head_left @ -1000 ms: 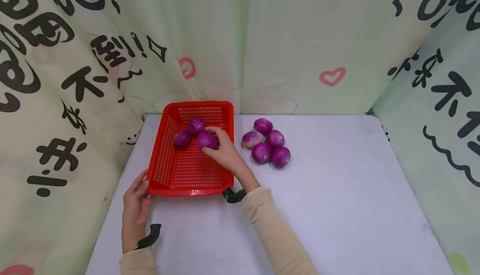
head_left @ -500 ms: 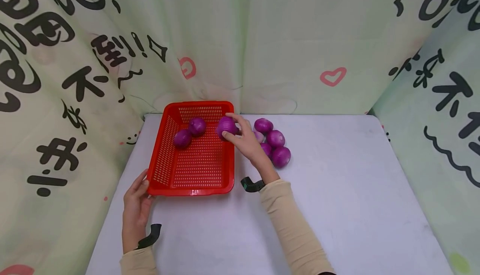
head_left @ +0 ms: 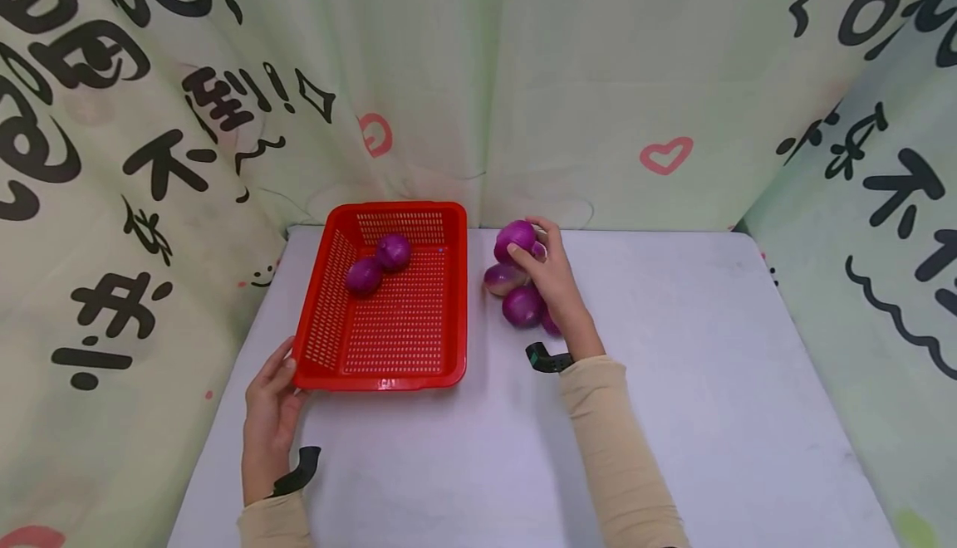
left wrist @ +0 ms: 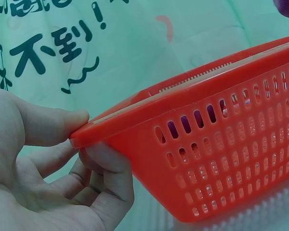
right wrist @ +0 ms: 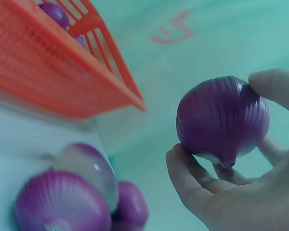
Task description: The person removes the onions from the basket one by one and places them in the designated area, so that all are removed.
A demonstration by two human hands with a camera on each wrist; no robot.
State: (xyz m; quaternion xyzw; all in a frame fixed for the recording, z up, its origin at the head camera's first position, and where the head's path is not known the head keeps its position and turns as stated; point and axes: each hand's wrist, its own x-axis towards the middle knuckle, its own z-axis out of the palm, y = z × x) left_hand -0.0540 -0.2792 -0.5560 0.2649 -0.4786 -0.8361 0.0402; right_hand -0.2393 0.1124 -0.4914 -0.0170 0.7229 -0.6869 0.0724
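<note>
At the near edge of the white table (head_left: 419, 465), a beige sleeve (head_left: 277, 525) covers the left forearm, a black band (head_left: 299, 472) just beyond it at the wrist. From there the left hand (head_left: 269, 415) grips the near left corner of the red basket (head_left: 381, 383), thumb on top of the rim and fingers curled underneath. The basket stands between the two hands, and to its right the right hand (head_left: 555, 278) pinches a purple onion (head_left: 514, 241), thumb on one side, fingers on the other. That onion is well apart from the left hand; in the right wrist view its pointed tip faces down and a gap separates it from the loose onions. Of these, a pale-sided onion (head_left: 504, 279) and a darker onion (head_left: 523, 307) lie side by side on the table near the right hand, which partly hides others, so their count cannot be told. Farther off, two onions (head_left: 378, 264) sit together in the basket's far half. Behind everything hangs a pale green curtain (head_left: 598, 91) with black lettering and a pink heart (head_left: 666, 155).
</note>
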